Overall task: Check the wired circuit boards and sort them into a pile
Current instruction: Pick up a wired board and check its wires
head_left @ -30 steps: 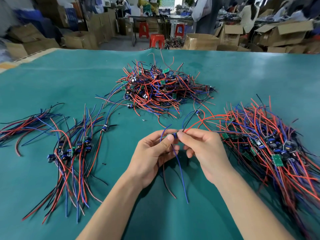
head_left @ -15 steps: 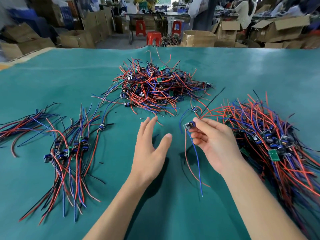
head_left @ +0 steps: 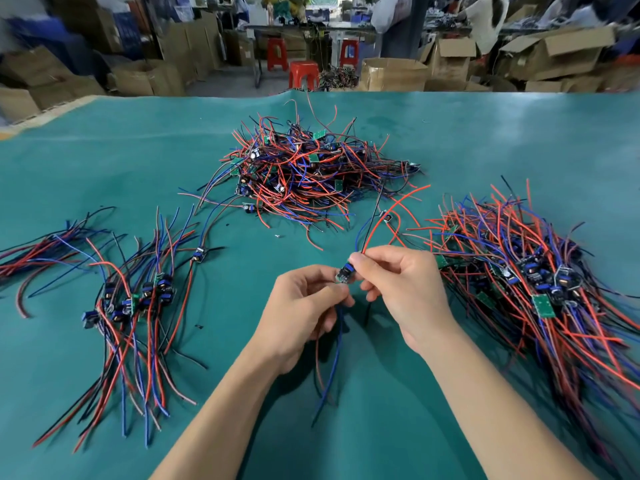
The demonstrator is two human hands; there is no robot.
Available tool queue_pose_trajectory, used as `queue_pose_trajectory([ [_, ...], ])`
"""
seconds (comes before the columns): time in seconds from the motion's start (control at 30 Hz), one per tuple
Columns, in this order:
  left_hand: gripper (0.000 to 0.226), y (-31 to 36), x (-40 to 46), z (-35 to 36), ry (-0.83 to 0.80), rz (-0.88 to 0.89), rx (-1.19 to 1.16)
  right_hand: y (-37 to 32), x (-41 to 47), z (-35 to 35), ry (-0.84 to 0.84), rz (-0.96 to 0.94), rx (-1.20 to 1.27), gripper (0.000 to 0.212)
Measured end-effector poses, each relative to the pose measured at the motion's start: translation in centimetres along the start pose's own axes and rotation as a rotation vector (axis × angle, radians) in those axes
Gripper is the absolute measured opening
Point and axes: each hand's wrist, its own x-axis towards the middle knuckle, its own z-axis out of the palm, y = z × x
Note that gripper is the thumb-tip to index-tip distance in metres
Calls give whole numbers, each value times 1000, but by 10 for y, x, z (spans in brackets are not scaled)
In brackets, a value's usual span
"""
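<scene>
A small wired circuit board (head_left: 345, 273) is held above the green table (head_left: 104, 150) between both hands. My right hand (head_left: 403, 292) pinches its upper end, where red and black wires rise. My left hand (head_left: 304, 311) pinches its lower end, from which blue and red wires hang. A tangled heap of boards (head_left: 304, 174) lies at the table's centre back. A large pile (head_left: 540, 282) spreads on the right. An orderly pile (head_left: 138, 299) with wires laid parallel lies on the left, with one single board (head_left: 199, 254) beside it.
A bundle of loose wires (head_left: 41, 251) lies at the far left. Another single board (head_left: 387, 216) sits just beyond my hands. Past the table's far edge stand cardboard boxes (head_left: 393, 74), red stools (head_left: 304, 74) and people at benches.
My left hand, open and apart half a second ago, has come back and pinched the board's lower end. The right hand has kept hold of the board and moved slightly toward the centre.
</scene>
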Motion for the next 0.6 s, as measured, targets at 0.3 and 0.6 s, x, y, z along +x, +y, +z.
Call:
queue_pose_trajectory([
  [0.3, 23, 3, -1, -1, -74, -1, 43, 5, 1, 0, -37, 15, -1, 18],
  [0.6, 38, 2, -1, -1, -86, -8, 84, 6, 5, -7, 40, 3, 27, 14],
])
